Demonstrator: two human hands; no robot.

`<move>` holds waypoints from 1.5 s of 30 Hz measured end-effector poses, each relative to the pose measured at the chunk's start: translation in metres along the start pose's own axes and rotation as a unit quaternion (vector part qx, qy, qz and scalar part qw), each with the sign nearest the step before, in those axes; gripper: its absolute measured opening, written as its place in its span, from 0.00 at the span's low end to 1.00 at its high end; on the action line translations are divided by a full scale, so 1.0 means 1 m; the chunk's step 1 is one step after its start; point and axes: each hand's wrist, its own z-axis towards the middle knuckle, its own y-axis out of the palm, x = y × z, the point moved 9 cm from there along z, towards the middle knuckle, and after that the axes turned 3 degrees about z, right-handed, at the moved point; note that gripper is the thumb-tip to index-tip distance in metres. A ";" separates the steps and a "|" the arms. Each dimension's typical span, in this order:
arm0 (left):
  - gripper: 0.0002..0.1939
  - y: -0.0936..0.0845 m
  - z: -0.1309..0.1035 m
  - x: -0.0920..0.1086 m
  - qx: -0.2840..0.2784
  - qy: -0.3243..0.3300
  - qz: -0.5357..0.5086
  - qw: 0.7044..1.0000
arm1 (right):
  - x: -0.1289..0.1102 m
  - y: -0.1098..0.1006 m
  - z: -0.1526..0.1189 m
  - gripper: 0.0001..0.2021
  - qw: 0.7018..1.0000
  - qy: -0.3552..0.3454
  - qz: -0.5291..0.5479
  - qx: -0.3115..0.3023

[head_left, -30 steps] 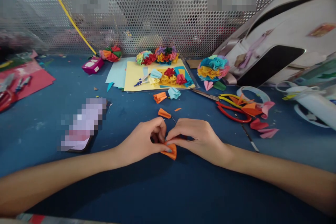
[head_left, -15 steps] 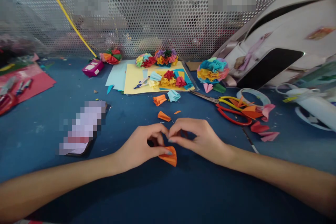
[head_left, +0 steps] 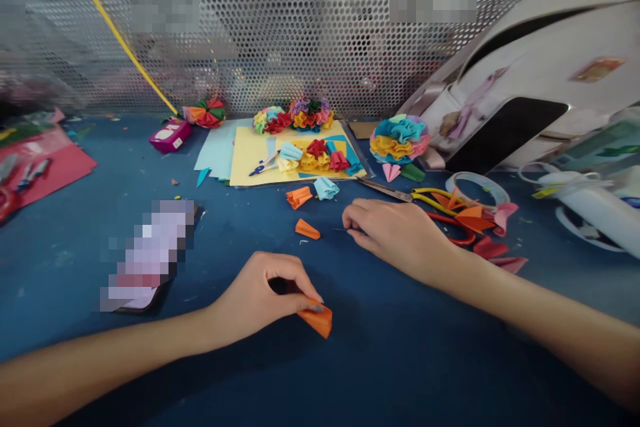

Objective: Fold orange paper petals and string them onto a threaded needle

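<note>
Between thumb and fingers, my left hand (head_left: 265, 297) pinches a folded orange paper piece (head_left: 319, 321) low over the blue table. My right hand (head_left: 400, 233) is farther forward and to the right, its fingertips closed on a thin needle-like item (head_left: 339, 229) that points left. Just left of that tip lies a small rolled orange paper (head_left: 307, 229). Behind it are a pleated orange piece (head_left: 299, 197) and a pleated light blue piece (head_left: 327, 188). The two hands are apart.
A phone (head_left: 150, 253) lies at the left. Scissors (head_left: 390, 189) with yellow and red handles rest beyond my right hand. Yellow paper (head_left: 243, 160) holds several pleated pieces at the back. A paper ball (head_left: 400, 137) sits near a pale bag (head_left: 540, 53).
My hands have separated: the right moved forward and right with the thin item, the left moved down and slightly left with the orange piece. The view has shifted slightly.
</note>
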 end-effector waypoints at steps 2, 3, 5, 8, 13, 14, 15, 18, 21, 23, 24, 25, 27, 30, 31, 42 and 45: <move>0.04 -0.002 -0.001 0.001 0.009 0.008 -0.005 1.000 | -0.001 -0.001 -0.001 0.05 0.999 0.004 -0.027 -0.022; 0.04 -0.003 -0.001 0.001 0.015 0.009 -0.006 1.000 | -0.001 -0.001 -0.002 0.06 0.999 0.005 -0.043 -0.031; 0.03 -0.006 -0.001 0.001 0.030 0.004 0.000 1.000 | -0.003 0.000 -0.004 0.07 0.997 0.001 -0.066 -0.041; 0.03 -0.010 0.000 -0.001 0.050 -0.004 0.006 0.999 | -0.005 0.000 -0.009 0.03 0.997 -0.025 -0.059 -0.040; 0.03 -0.012 0.002 -0.001 0.068 -0.003 0.023 0.997 | 0.003 -0.016 -0.014 0.04 0.997 -0.026 0.066 -0.010; 0.03 -0.013 0.002 -0.001 0.070 -0.001 0.025 0.997 | 0.002 -0.020 -0.014 0.03 0.991 -0.033 0.128 -0.014; 0.03 -0.013 0.002 0.000 0.071 0.001 0.025 0.997 | -0.001 -0.023 -0.014 0.03 0.978 -0.047 0.204 -0.027; 0.03 -0.014 0.001 -0.001 0.077 0.001 0.025 0.997 | -0.020 -0.016 -0.014 0.05 0.876 -0.073 0.459 -0.128; 0.04 -0.017 0.002 -0.002 0.086 -0.004 0.037 0.996 | -0.027 -0.010 -0.010 0.09 0.755 -0.063 0.640 -0.130; 0.04 -0.017 0.002 -0.001 0.087 -0.001 0.049 0.995 | -0.025 -0.005 -0.006 0.11 0.698 -0.063 0.707 -0.099; 0.04 -0.018 0.002 0.000 0.088 0.001 0.055 0.995 | -0.024 0.000 -0.004 0.12 0.684 -0.059 0.721 -0.093; 0.05 -0.018 0.002 0.000 0.090 0.004 0.058 0.994 | -0.024 0.005 -0.004 0.12 0.677 -0.055 0.728 -0.096; 0.05 -0.018 0.001 0.001 0.092 0.003 0.056 0.994 | -0.025 0.014 -0.004 0.13 0.679 -0.049 0.723 -0.119; 0.04 -0.019 0.001 -0.001 0.097 -0.005 0.039 0.995 | -0.027 0.016 -0.007 0.12 0.715 -0.056 0.685 -0.130; 0.04 -0.019 0.001 -0.002 0.099 -0.006 0.032 0.995 | -0.026 0.014 -0.008 0.11 0.742 -0.061 0.657 -0.117; 0.04 -0.017 0.006 -0.003 0.075 -0.010 -0.014 0.997 | -0.051 -0.010 -0.029 0.13 0.948 -0.221 0.219 0.060; 0.04 -0.016 0.005 -0.007 0.075 -0.034 -0.008 0.997 | -0.052 -0.009 -0.028 0.15 0.950 -0.218 0.207 0.080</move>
